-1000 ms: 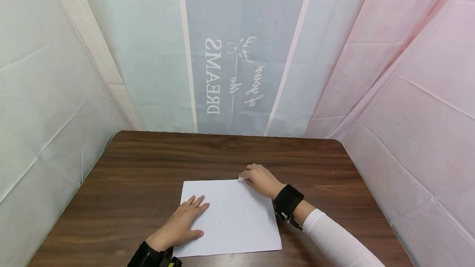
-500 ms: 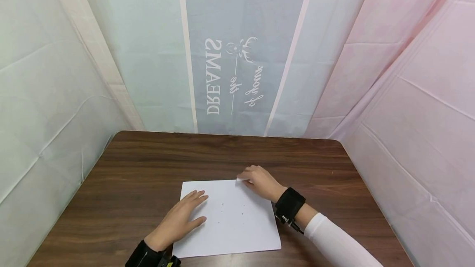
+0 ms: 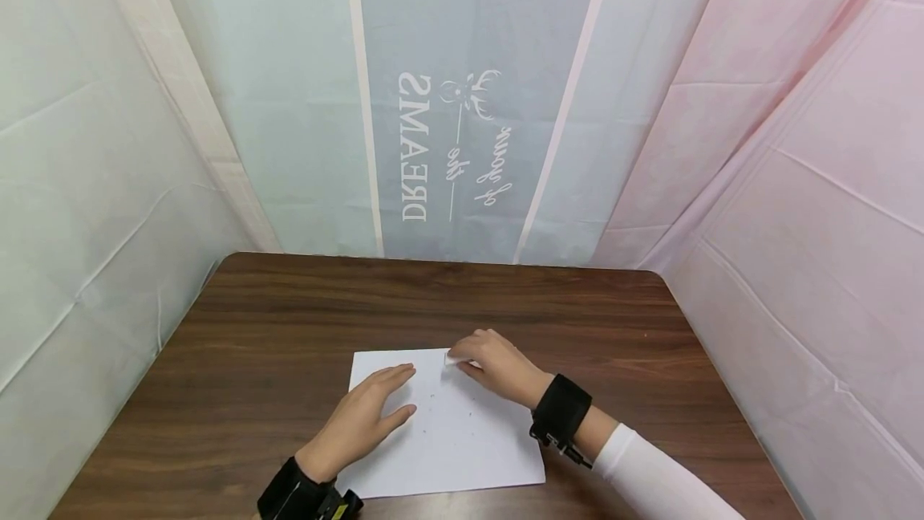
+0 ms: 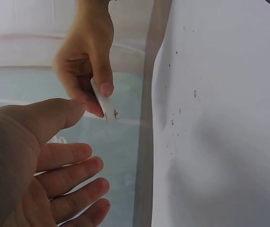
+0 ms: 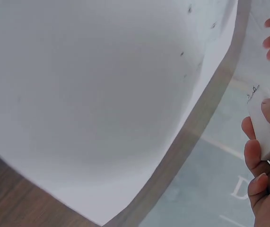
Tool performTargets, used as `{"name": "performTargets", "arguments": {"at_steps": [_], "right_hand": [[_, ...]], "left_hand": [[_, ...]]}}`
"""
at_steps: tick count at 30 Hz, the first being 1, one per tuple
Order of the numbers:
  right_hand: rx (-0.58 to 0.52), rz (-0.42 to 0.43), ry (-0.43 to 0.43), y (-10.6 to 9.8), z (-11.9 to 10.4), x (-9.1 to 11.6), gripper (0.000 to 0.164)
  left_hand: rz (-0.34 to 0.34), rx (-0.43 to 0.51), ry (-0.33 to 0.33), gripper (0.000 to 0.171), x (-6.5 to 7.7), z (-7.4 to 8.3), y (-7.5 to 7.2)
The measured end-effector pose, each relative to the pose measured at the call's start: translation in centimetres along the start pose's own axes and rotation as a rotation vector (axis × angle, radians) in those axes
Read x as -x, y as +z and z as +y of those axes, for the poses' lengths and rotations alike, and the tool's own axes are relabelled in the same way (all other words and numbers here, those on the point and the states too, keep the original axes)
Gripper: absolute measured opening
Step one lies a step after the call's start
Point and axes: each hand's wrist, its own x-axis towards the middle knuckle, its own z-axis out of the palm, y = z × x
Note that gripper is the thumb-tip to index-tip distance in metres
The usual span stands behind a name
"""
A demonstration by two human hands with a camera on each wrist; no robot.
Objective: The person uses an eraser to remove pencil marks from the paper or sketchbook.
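Note:
A white sheet of paper (image 3: 469,456) lies on the brown table, with small dark crumbs (image 4: 172,123) scattered over it. My right hand (image 3: 501,367) pinches a white eraser (image 5: 265,130) between thumb and fingers, above the far part of the sheet. Dark specks cling to the eraser's end in both wrist views. Fingers extended and thumb apart, my left hand (image 3: 364,416) hovers over the sheet's left side, holding nothing. In the left wrist view, both hands appear raised off the paper and face each other across a small gap.
The wood-grain table (image 3: 289,303) stretches beyond the sheet on every visible side. Behind it hangs a pale blue curtain (image 3: 476,22) with printed lettering. Light cloth walls (image 3: 816,263) close off the right and left sides.
My left hand has lifted from the paper, its fingers turning toward the right. My right hand has shifted left and slightly nearer, carrying the eraser along.

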Motion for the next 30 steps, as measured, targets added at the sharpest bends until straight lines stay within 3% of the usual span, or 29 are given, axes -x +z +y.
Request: {"name": "performTargets", "arguments": {"at_steps": [16,30], "right_hand": [[-0.032,0.020,-0.083,-0.8,-2.7,-0.3,0.021],[-0.055,0.128,-0.199,-0.8,-4.7,-0.3,0.024]], "left_hand": [[0.033,0.019,0.038,0.051,-1.1,1.5,-0.5],[-0.001,0.017,0.026,0.048,-0.9,1.7,-0.5]]}}
